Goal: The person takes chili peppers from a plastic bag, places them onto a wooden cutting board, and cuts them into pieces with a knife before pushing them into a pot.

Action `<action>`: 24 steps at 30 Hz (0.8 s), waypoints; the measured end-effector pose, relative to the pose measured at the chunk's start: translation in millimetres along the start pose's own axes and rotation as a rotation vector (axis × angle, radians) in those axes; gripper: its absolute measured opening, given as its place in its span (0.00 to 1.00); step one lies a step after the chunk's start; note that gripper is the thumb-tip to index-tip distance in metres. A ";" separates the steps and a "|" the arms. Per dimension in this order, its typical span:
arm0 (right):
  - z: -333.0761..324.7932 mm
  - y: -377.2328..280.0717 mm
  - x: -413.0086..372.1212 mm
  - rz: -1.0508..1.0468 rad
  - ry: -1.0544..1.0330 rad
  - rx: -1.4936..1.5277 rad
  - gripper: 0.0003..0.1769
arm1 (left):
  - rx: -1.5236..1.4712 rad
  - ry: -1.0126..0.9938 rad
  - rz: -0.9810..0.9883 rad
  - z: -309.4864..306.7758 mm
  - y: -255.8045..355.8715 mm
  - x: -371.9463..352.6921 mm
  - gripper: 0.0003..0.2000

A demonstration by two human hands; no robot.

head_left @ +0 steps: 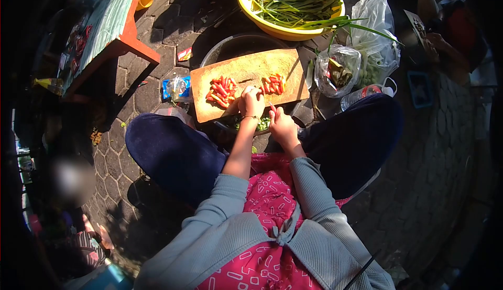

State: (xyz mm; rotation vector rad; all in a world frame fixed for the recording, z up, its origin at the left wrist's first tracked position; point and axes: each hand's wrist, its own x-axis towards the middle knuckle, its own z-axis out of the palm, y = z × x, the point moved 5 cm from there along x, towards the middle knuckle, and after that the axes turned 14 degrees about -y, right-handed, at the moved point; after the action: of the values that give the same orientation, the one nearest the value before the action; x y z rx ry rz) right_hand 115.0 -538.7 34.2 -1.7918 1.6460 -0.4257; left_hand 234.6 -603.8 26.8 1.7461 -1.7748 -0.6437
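Observation:
A wooden cutting board [250, 65] rests across a dark basin [214, 54] in front of me. Whole-looking red chili peppers [222, 92] lie in a pile on its left side, and a smaller pile of red chili pieces [273, 84] lies to the right. My left hand [250, 103] is closed over the board between the piles, its fingertips pinching a red chili. My right hand [283, 126] grips a knife [272, 106] by its reddish handle, the blade pointing toward the board near my left fingers. Chopped greens [262, 124] show in the basin beneath my wrists.
Beyond the board stands a yellow basin [246, 1] of long green stalks [298, 4]. Plastic bags [374, 22] and a bottle [361, 97] are at the right. A red-legged bench [139, 46] stands left; a blue packet [176, 88] lies by the board. Another person's hand [440, 43] shows far right.

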 end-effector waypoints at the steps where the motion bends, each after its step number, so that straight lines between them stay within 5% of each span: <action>1: -0.2 1.0 0.2 0.005 0.009 0.029 0.12 | -0.016 0.035 0.056 -0.8 1.2 0.0 0.01; 24: -4.6 -4.3 2.7 0.111 -0.098 -0.050 0.13 | 0.018 -0.086 -0.071 -1.4 -2.2 2.5 0.03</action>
State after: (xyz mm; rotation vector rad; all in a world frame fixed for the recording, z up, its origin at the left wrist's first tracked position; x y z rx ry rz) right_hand 115.7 -542.5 39.9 -1.7198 1.6906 -0.2448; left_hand 237.2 -606.3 26.4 1.8258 -1.7871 -0.7448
